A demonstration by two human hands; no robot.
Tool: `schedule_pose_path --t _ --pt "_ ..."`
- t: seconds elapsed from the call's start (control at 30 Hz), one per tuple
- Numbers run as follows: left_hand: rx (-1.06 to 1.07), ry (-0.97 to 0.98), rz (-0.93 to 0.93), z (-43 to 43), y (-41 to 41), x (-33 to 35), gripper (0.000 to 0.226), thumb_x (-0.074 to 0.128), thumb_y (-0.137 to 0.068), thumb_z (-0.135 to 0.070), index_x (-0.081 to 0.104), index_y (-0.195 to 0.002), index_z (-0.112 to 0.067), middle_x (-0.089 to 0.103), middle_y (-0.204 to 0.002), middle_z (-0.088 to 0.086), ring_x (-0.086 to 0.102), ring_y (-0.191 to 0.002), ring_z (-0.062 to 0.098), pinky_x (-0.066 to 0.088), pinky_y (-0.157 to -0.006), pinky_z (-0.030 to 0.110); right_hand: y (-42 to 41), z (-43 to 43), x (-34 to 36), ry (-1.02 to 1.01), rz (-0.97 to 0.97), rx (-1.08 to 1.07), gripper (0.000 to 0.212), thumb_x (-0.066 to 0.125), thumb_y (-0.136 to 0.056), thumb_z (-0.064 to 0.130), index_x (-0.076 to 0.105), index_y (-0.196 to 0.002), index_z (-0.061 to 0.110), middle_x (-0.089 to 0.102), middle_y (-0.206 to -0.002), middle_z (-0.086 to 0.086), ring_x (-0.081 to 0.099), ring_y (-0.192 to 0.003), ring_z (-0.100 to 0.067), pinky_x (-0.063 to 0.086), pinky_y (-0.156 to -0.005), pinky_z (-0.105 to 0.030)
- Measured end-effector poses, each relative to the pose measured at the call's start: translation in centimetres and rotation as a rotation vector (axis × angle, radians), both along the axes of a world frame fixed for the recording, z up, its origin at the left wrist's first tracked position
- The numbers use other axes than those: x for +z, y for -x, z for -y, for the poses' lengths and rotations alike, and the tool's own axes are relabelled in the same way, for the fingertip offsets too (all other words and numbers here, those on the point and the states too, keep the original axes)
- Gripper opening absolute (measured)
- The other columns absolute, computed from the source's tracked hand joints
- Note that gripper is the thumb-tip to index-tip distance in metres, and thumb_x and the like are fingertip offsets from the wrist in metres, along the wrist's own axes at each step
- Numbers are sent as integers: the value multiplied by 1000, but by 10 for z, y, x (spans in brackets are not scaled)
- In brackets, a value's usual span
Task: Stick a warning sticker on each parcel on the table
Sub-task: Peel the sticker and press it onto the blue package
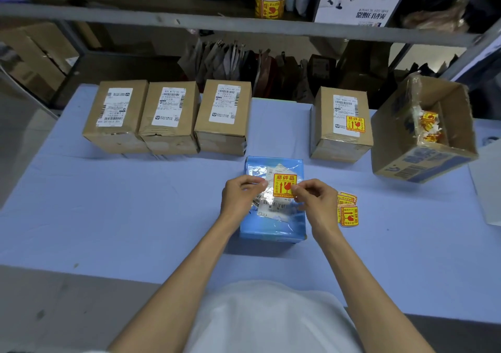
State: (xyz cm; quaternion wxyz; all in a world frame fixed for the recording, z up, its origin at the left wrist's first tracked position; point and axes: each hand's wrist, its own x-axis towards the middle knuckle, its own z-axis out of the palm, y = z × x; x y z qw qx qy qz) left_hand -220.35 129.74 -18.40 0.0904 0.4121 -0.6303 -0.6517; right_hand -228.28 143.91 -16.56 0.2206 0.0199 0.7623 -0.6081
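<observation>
"Parcels at the upper left: do they carry a warning?"

"No. The three brown parcels [169, 116] stand in a row along the far edge of the table [108, 203], and I see only white shipping labels on their tops."

"And your hands?"

"Centre of the frame. My left hand [238, 195] has its fingers curled, with thumb and fingertips closed on the left edge of one sticker [284, 185]. The sticker is red and yellow, and I hold it just over the blue parcel [273, 228], which lies flat on the table under both hands. My right hand [311, 198] pinches the sticker's lower right corner the same way. I cannot tell whether its backing is off."

"How will it handle?"

"It looks thin, light and floppy, so I judge it would curl and cling to itself or to my fingers if it sagged. It is best held by the very edges, taut between both hands, then laid down from one side and smoothed flat. The blue parcel's wrap looks glossy and soft, so it may wrinkle under pressure."

"Further right?"

"Loose stickers [348, 211] lie on the table just beside my right hand. Above them, a fourth brown parcel [341, 146] already wears one on its label. At the right edge an open carton [393, 141] holds crumpled scraps."
</observation>
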Motion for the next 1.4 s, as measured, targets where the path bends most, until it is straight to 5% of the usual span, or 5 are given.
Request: schedule_pose_path --t 0.37,0.67,0.83,1.07,1.4 --pt "-51 -6 37 -21 -6 -9 7 76 -80 -20 70 -78 -16 69 -82 1 63 -81 11 47 -70 19 -12 -13 -6 -46 24 36 7 73 -80 4 67 -77 2 67 -68 -5 59 -49 2 47 -47 -14" --pt "-82 -8 87 -33 -6 -10 7 73 -82 -15 67 -86 -14 70 -86 3 65 -78 10 47 -64 13 -15 -22 -16 -136 -14 30 9 78 -76 9 70 -80 7 71 -73 1 69 -70 -12 56 -62 -24" --pt "-74 47 117 -32 -6 -11 10 73 -81 -15 67 -89 -15 70 -87 4 68 -81 15 49 -66 17 -16 -20 -15 -153 -24 -1 38 83 -71 13 57 -97 14 72 -67 -3 70 -68 -13 51 -62 -26" --pt "-52 27 164 -32 -8 -13 36 79 -77 -21 54 -102 -15 71 -96 4 66 -86 15 44 -59 18 -18 -21 -20 -180 -47 44 9 76 -77 7 68 -75 11 70 -70 -1 70 -72 -19 57 -71 -34" --pt "-83 127 205 -35 -6 -20 29 79 -74 -22 55 -90 -17 72 -91 5 67 -88 18 48 -65 25 -16 -20 -31 -276 -81 69 6 72 -75 8 71 -71 11 71 -72 -4 68 -73 -20 58 -72 -42"
